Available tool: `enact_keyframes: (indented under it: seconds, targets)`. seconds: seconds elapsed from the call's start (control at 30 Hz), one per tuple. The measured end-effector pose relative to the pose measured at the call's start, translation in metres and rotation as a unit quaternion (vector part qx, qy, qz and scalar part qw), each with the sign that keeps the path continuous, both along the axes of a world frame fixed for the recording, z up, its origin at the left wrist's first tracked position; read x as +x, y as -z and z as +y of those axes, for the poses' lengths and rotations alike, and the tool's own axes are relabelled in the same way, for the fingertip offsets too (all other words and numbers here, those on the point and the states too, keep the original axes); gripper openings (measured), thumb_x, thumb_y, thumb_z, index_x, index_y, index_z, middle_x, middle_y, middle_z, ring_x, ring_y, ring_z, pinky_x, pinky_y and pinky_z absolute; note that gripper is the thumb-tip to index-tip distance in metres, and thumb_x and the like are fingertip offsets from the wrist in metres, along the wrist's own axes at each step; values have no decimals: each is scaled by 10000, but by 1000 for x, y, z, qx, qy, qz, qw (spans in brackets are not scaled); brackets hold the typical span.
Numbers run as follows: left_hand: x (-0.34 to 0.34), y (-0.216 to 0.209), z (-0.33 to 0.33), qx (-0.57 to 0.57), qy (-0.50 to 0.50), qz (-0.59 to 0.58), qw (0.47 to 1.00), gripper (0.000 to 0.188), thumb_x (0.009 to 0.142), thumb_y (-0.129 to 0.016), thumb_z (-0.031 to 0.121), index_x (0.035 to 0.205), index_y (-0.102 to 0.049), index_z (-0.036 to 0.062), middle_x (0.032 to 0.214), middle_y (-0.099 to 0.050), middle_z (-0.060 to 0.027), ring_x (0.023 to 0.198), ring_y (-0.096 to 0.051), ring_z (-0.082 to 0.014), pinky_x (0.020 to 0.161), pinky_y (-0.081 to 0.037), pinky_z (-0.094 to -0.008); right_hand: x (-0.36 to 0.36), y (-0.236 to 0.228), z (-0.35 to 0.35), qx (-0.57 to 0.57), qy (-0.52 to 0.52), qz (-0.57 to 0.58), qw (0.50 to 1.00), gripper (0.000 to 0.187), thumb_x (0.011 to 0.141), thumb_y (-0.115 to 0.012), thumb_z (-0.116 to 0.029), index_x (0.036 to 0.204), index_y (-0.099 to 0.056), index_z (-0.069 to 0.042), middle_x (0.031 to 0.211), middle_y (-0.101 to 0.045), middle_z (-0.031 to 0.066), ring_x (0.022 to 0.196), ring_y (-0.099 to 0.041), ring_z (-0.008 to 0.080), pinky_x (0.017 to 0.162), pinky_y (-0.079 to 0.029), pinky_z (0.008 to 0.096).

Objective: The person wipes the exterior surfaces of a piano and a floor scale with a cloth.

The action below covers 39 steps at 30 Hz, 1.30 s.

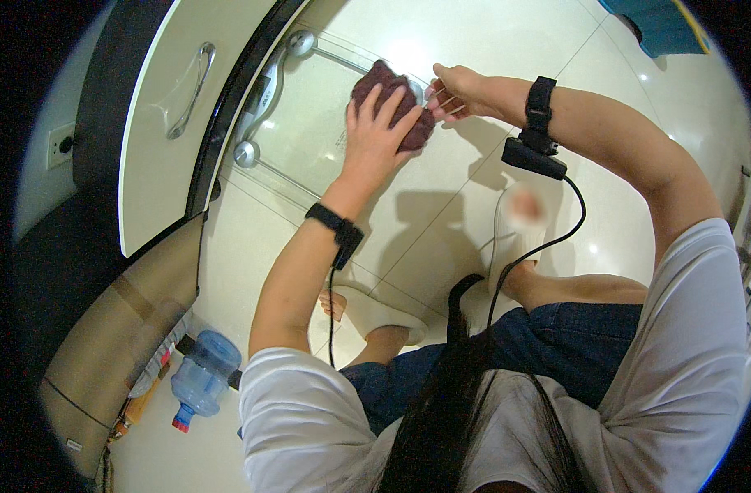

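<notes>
A glass bathroom scale (301, 131) with a silver display strip and round metal feet lies by the cabinet. My left hand (377, 127) presses a dark maroon cloth (412, 135) onto its near right part, fingers spread over the bunched fabric. At the scale's right edge, my right hand (456, 94) has its fingers curled around the glass rim, with the thumb raised. The cloth partly hides that corner and the metal foot there. I cannot tell whether this edge is lifted off the floor.
A white drawer front (166, 107) with a clear handle stands left of the scale. Below it, a blue water jug (207, 370) lies on the tiled floor (425, 271). My slippered feet are close by, and black cables hang from both wrist straps. A blue container (659, 25) stands far right.
</notes>
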State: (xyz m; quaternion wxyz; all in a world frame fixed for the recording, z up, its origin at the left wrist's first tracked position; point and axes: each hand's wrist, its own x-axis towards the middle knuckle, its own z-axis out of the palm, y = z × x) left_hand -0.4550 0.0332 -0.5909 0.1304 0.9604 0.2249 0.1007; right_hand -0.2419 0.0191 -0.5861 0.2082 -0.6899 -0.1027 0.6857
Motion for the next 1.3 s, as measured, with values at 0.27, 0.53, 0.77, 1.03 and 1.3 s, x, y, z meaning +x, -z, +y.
enact_keyframes:
  seconds: [0.27,0.53,0.77,1.03,1.3]
  targets:
    - [31,2,-1,32,30,25,999,615,652,-806,243,1225,-583,253,1364,-487,-9,1281,-393,-280,1031,-309,-564,9,8,-2,2,-5,-47,999,556,992,-203,-493,948,-540,-54,891,-602,123,809,-568,248,744,-457,415]
    - [-49,-5,-9,-20,64,57,996,586,620,-803,217,1172,-603,227,1365,-483,17,1263,-404,-262,1031,-312,-548,1,9,-2,-8,-55,-3,998,581,1012,-175,-455,907,-592,-63,809,-623,90,731,-600,196,661,-486,360]
    - [-112,-10,-17,-50,57,77,994,641,623,-805,211,1222,-579,179,1377,-475,-25,1258,-401,-283,1034,-309,-527,-27,7,-7,-36,-85,2,996,345,962,-285,-270,886,-551,-65,772,-612,88,665,-593,188,585,-481,348]
    - [-181,-12,-9,-62,-6,78,995,716,588,-808,239,1256,-552,196,1384,-457,-25,1265,-391,-292,1029,-322,-506,-43,10,-8,-44,-140,4,989,248,937,-371,-222,919,-572,-78,804,-632,72,704,-620,180,590,-487,328]
    - [-213,-2,44,0,-262,54,963,757,601,-823,179,1293,-517,174,1374,-456,-52,1248,-397,-323,1025,-343,-469,-49,15,1,-42,-179,-6,983,208,931,-441,-207,962,-605,-83,847,-660,66,744,-646,169,622,-492,315]
